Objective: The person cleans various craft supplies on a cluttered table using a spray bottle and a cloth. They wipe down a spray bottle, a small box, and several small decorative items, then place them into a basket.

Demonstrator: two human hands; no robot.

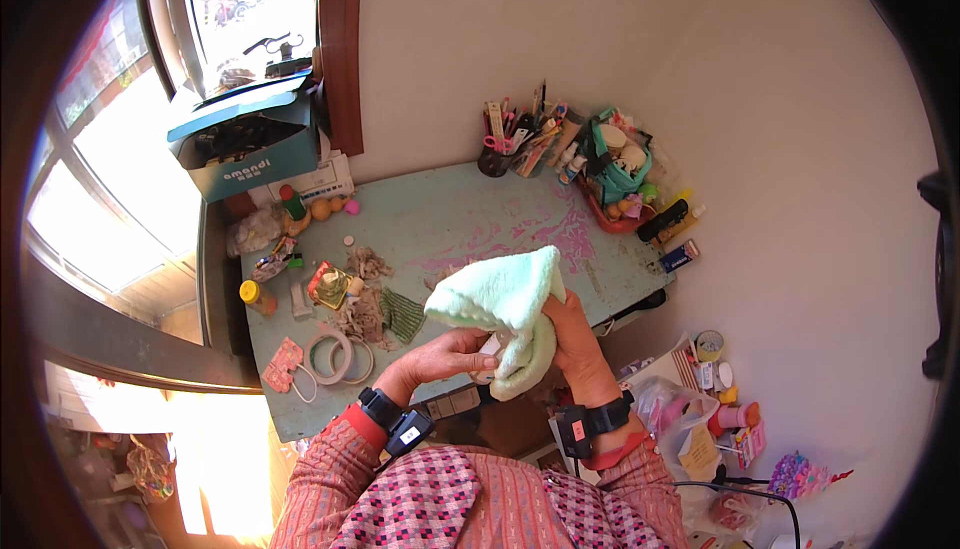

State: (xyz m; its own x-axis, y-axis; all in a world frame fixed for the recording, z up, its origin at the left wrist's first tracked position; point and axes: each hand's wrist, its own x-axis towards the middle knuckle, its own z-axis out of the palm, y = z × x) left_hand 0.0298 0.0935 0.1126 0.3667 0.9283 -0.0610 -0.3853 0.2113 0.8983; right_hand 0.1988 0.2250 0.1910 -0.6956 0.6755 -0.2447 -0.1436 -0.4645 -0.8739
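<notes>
A pale green terry towel [487, 290] is held up over the near edge of the table, part of it hanging down in a fold. My right hand [574, 328] grips the towel on its right side, the fingers mostly behind the cloth. At the towel's lower left, my left hand [442, 360] pinches a small pale object [491, 350] between thumb and fingers. That object is partly covered by the towel, and what it is cannot be made out. Just beyond my left hand lies a green knitted piece [403, 315].
The worn blue-green table [442, 196] carries rolls of tape [330, 358], a pink fabric piece [283, 365], tangled fibre scraps [360, 316] and a yellow-capped jar [257, 298]. A pen holder [493, 163] and a red basket [615, 223] stand at the back; a teal box [247, 151] is by the window.
</notes>
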